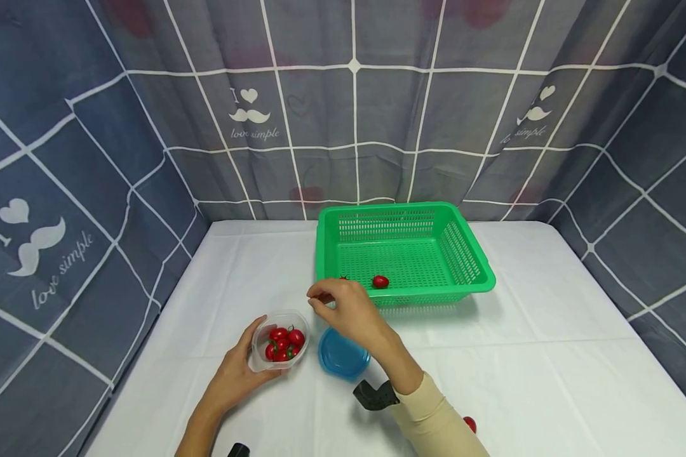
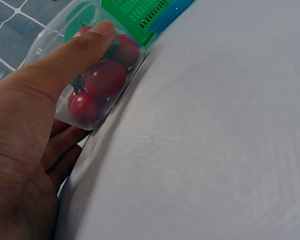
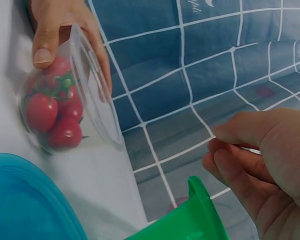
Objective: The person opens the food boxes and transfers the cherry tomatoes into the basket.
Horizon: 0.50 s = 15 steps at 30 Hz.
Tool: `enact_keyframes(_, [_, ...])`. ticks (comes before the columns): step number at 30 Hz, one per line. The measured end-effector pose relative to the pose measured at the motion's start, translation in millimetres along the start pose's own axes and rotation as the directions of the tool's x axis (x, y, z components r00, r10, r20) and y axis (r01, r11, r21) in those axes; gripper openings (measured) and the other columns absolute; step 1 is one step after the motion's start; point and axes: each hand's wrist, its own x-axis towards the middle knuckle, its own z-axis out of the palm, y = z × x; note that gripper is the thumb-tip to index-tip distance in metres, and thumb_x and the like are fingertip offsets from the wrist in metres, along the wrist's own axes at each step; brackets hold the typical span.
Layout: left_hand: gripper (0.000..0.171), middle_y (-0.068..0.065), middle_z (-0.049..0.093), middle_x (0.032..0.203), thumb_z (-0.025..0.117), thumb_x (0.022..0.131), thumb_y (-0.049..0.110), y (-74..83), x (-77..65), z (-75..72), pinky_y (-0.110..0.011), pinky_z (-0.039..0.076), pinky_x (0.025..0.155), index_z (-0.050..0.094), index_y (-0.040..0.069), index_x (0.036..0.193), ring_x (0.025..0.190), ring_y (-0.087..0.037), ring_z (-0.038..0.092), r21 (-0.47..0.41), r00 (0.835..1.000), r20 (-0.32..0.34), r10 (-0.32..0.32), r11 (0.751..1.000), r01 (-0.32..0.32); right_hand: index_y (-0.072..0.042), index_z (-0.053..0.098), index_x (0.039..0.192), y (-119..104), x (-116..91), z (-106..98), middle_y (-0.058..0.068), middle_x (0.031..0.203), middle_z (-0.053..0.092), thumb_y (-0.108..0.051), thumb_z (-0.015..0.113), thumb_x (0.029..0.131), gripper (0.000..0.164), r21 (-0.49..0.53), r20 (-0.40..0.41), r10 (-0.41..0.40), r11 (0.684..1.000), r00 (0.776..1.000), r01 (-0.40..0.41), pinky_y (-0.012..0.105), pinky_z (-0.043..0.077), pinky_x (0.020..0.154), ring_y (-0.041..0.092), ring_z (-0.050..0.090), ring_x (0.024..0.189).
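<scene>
My left hand [image 1: 237, 374] holds a small clear plastic container [image 1: 258, 363] from its left side, thumb and fingers spread around the wall. Several red cherry tomatoes [image 2: 105, 79], some with green stems, lie inside it. The container's mouth tilts toward the basket in the right wrist view. Between the container and the green basket [image 1: 480, 279], my right hand [image 1: 349, 311] hovers above the table, its fingers loosely bent toward the thumb. Nothing shows between its fingers [image 3: 230, 167]. One cherry tomato [image 1: 380, 282] sits in the basket near its front wall; another is partly hidden behind the right hand.
A blue plastic lid [image 1: 343, 358] lies on the white tablecloth [image 1: 549, 355], right of the container. Another red tomato [image 1: 470, 423] shows beside the right sleeve, near the front. Grey checked curtains [image 1: 389, 108] surround the table at the back and sides.
</scene>
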Motion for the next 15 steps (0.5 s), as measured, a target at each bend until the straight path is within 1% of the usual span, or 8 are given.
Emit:
enact_keyframes(2, [0.108,-0.02,0.052,0.153,0.095,0.072,0.042,0.2,0.3,-0.4,-0.066,0.044,0.109,0.034,0.024,0.159,0.142,-0.044,0.048,0.0,1.0,-0.002,0.002,1.0,-0.002,-0.008,0.077,0.102,-0.9,0.1,-2.4,0.001,0.099,0.077,-0.01,0.075,0.095,0.008,0.006,-0.002,-0.006,1.0,1.0,0.006,0.03,0.062,0.081,0.011,0.074,0.088])
enact_keyframes(7, [0.108,-0.021,0.051,0.153,0.095,0.072,0.042,0.6,0.5,-0.7,-0.066,0.043,0.11,0.033,0.025,0.159,0.143,-0.044,0.046,-0.002,1.0,0.001,-0.001,1.0,0.001,-0.01,0.077,0.102,0.2,0.0,-5.1,0.0,0.099,0.077,-0.011,0.075,0.095,0.007,0.002,0.005,0.0,1.0,1.0,-0.001,0.025,0.061,0.08,0.009,0.073,0.089])
enact_keyframes(11, [0.108,-0.021,0.051,0.153,0.095,0.072,0.042,0.7,-0.2,-0.4,-0.066,0.043,0.11,0.034,0.025,0.159,0.143,-0.043,0.047,-0.006,1.0,0.002,-0.009,1.0,0.009,-0.011,0.077,0.102,2.3,-1.0,-7.1,-0.001,0.099,0.077,-0.011,0.075,0.095,0.007,0.0,-0.01,0.003,1.0,1.0,-0.003,0.025,0.062,0.079,0.009,0.073,0.089])
enact_keyframes(14, [0.108,-0.021,0.052,0.152,0.095,0.071,0.041,0.5,-0.3,-0.1,-0.066,0.044,0.108,0.034,0.025,0.159,0.141,-0.044,0.048,-0.003,1.0,0.001,-0.011,1.0,0.011,-0.01,0.077,0.102,4.9,-1.1,-8.0,0.001,0.099,0.077,-0.01,0.075,0.095,0.007,-0.002,-0.033,-0.015,1.0,0.999,0.015,0.03,0.063,0.078,0.011,0.073,0.087])
enact_keyframes(15, [0.108,-0.021,0.052,0.152,0.095,0.071,0.041,0.4,-0.3,-0.1,-0.066,0.044,0.108,0.034,0.025,0.159,0.141,-0.044,0.049,-0.002,1.0,0.001,-0.011,1.0,0.011,-0.01,0.077,0.101,5.7,-1.0,-8.3,0.0,0.099,0.077,-0.011,0.075,0.095,0.007,-0.006,-0.036,-0.017,1.0,0.999,0.017,0.028,0.062,0.078,0.011,0.073,0.087])
